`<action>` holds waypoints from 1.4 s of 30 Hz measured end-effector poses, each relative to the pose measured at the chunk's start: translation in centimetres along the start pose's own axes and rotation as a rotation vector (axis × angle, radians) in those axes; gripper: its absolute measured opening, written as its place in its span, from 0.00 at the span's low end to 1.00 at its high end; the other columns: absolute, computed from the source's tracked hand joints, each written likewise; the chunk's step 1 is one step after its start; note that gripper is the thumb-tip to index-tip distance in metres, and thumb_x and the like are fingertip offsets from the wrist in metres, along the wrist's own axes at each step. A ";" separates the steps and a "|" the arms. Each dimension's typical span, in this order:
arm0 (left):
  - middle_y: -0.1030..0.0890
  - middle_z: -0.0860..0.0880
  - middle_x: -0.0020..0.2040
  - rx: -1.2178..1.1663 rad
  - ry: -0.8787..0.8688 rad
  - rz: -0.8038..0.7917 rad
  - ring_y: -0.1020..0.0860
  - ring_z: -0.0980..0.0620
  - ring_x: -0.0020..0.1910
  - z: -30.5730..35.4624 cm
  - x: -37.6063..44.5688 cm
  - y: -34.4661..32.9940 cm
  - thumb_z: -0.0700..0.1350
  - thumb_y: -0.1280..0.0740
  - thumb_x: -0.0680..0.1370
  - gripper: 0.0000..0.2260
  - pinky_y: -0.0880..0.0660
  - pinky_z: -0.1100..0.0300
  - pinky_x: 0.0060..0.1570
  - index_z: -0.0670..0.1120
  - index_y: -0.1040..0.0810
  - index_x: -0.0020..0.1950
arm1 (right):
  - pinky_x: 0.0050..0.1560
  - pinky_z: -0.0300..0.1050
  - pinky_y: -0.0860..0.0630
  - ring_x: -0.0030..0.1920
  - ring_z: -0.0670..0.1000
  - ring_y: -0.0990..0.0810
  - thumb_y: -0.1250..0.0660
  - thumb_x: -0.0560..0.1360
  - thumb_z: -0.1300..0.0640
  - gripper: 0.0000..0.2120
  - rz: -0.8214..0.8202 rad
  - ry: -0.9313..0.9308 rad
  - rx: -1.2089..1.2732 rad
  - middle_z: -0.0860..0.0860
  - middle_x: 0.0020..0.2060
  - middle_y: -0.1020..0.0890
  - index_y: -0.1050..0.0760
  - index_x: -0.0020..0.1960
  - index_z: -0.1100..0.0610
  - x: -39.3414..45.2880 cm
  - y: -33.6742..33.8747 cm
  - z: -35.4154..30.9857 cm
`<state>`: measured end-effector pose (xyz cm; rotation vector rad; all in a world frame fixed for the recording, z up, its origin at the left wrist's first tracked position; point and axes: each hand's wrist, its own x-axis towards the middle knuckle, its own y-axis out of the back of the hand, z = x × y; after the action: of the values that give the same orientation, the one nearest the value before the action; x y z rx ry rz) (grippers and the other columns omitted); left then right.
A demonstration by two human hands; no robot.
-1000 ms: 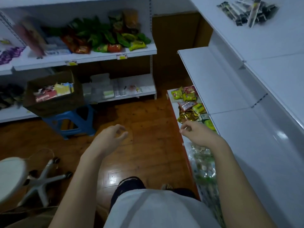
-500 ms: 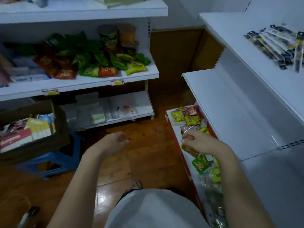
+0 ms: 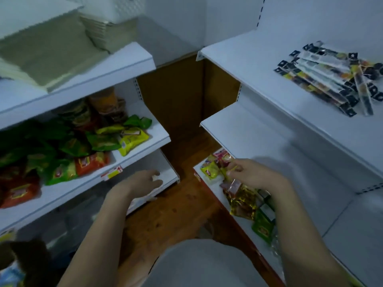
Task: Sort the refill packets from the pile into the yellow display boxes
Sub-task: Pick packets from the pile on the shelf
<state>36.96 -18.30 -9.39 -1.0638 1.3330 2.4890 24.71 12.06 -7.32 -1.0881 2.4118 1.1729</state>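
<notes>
The pile of small refill packets lies on the lowest white shelf at the right: yellow-green, pink, gold and green ones. My right hand is over the far end of the pile, and its fingertips pinch a yellow-green packet. Gold packets lie just under that hand. My left hand hovers above the wooden floor by the left shelving, fingers loosely curled, holding nothing. No yellow display box shows clearly in this view.
The left shelving holds green, yellow and red snack bags. Long sachet strips lie on the upper right shelf. A dark carton sits at the bottom left. Wooden floor runs between the shelf units.
My view has swung up and right, away from the carton on the stool. My right hand has reached further into the pile and taken a packet. My left hand stayed empty.
</notes>
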 end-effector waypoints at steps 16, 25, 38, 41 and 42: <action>0.20 0.55 0.44 0.185 -1.388 0.465 0.28 0.55 0.45 34.3 17.6 16.7 0.47 0.34 0.80 0.05 0.31 0.60 0.43 0.49 0.19 0.52 | 0.36 0.41 0.33 0.36 0.42 0.27 0.36 0.81 0.55 0.03 1.042 0.037 -0.169 0.40 0.36 0.25 0.23 0.50 0.52 3.6 21.2 -2.5; 0.20 0.51 0.49 0.121 -1.705 0.318 0.29 0.56 0.50 42.9 23.8 14.3 0.44 0.32 0.79 0.05 0.34 0.65 0.46 0.47 0.18 0.53 | 0.41 0.35 0.37 0.49 0.44 0.30 0.33 0.80 0.52 0.09 1.106 -0.247 -0.310 0.42 0.47 0.26 0.21 0.59 0.51 3.6 24.9 1.6; 0.20 0.52 0.47 0.167 -1.842 0.261 0.31 0.54 0.48 44.3 25.3 11.7 0.56 0.37 0.77 0.15 0.34 0.57 0.47 0.51 0.15 0.55 | 0.50 0.45 0.28 0.52 0.49 0.24 0.29 0.77 0.48 0.15 1.391 -0.424 -0.072 0.48 0.52 0.26 0.21 0.60 0.54 2.9 24.4 7.1; 0.19 0.52 0.48 0.158 -1.865 0.342 0.28 0.52 0.49 44.1 25.5 11.8 0.53 0.36 0.77 0.13 0.34 0.55 0.48 0.50 0.15 0.51 | 0.44 0.38 0.30 0.43 0.40 0.25 0.33 0.80 0.50 0.09 1.508 -0.304 -0.095 0.46 0.52 0.27 0.21 0.55 0.55 2.7 24.3 7.5; 0.18 0.52 0.48 0.150 -1.873 0.386 0.26 0.51 0.50 44.1 25.4 11.9 0.52 0.37 0.78 0.12 0.34 0.55 0.49 0.49 0.16 0.51 | 0.43 0.39 0.31 0.42 0.41 0.26 0.36 0.82 0.51 0.07 1.526 -0.275 -0.106 0.46 0.51 0.26 0.23 0.54 0.54 2.6 24.5 7.4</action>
<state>-10.00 3.18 -1.38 1.4315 0.8451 1.9786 4.68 26.06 0.60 1.1704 2.7348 1.5407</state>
